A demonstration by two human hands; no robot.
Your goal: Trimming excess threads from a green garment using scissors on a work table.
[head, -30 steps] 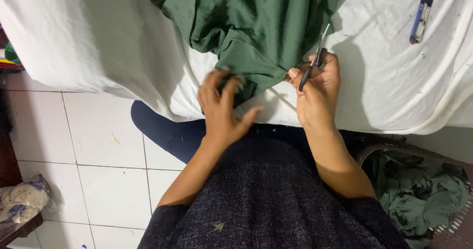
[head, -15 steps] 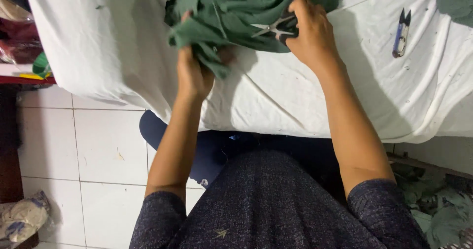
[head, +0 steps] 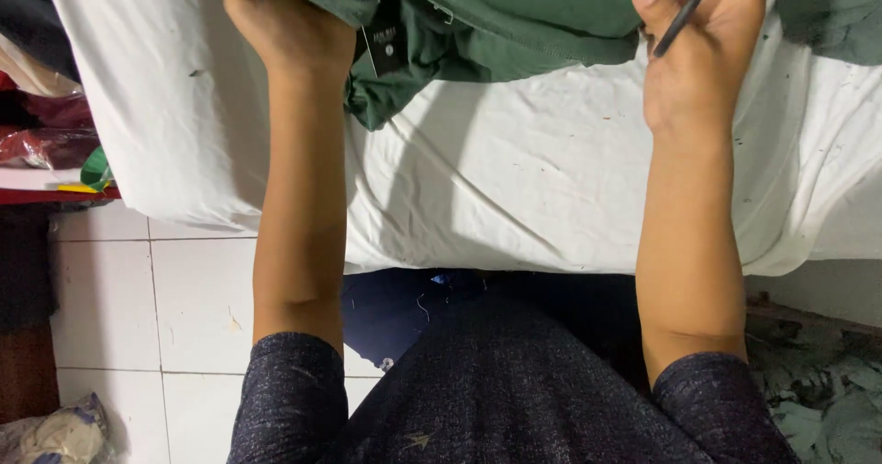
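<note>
Head view: left hand (head: 285, 23) grips the green cloth (head: 496, 23) at the top edge, fingers hidden, can't tell how they close. Right hand (head: 703, 46) has fingers curled round scissors (head: 682, 18), kept clear of the cloth. Cloth lies on the white-covered table (head: 551, 179), black label (head: 384, 41) facing up.

Soft matt green cloth (head: 514, 23), crumpled white cotton sheet (head: 551, 170) with specks, dark smooth scissors handle (head: 678, 23), glossy white floor tiles (head: 147, 308)
</note>
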